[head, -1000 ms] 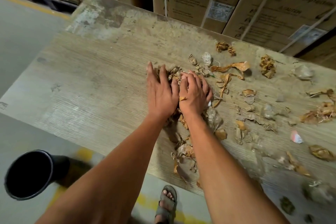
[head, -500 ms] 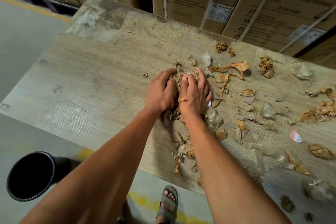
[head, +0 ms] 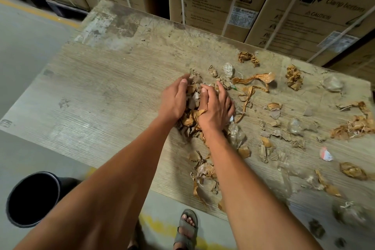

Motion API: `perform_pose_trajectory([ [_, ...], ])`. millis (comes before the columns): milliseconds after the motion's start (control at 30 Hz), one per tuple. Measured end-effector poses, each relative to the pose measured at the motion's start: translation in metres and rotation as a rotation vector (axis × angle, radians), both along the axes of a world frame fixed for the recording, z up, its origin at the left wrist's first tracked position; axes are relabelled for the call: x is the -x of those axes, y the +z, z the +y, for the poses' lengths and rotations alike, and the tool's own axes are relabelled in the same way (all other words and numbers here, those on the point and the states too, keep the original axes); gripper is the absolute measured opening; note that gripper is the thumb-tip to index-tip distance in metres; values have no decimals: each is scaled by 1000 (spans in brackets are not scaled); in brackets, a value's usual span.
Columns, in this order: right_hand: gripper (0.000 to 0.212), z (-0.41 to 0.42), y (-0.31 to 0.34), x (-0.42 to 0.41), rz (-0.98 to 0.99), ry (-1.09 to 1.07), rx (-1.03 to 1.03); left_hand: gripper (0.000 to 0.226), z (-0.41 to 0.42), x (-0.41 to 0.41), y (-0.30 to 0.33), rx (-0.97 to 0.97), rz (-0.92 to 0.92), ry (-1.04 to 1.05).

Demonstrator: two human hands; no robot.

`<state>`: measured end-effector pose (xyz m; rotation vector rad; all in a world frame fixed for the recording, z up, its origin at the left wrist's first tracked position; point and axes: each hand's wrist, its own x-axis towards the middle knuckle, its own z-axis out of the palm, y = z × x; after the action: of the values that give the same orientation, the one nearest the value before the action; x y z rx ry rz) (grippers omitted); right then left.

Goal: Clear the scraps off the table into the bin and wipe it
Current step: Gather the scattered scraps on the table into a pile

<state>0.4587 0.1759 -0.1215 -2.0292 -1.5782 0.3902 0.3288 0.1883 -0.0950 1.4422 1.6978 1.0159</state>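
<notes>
Scraps (head: 192, 111) sit mid-worktop (head: 105, 95), now bunched between my hands: a second ago my left hand (head: 173, 100) lay flat, now it curls round the pile, as does my right hand (head: 216, 107). Bin (head: 33, 199) waits lower left; lift looks next.

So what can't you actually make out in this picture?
Head view only:
- Inside of the bin: too dark to see any contents.
- Scraps under the left hand and right hand: covered by the fingers, so the amount gripped is unclear.
- Table: its right end is cut off by the frame edge.
- Small print on the boxes: too small to read.
- Near-right scraps: blurred.
</notes>
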Motion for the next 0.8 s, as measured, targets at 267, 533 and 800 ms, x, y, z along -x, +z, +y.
perform_pose_trajectory([
  [267, 56, 3, 49, -20, 445, 82, 133, 50, -35, 11, 24, 49, -261, 227],
  [533, 59, -7, 67, -44, 696, 72, 86, 48, -75, 1, 39, -4, -357, 389],
  [800, 49, -46, 64, -86, 504, -14, -29, 39, -121, -8, 33, -36, -130, 537],
])
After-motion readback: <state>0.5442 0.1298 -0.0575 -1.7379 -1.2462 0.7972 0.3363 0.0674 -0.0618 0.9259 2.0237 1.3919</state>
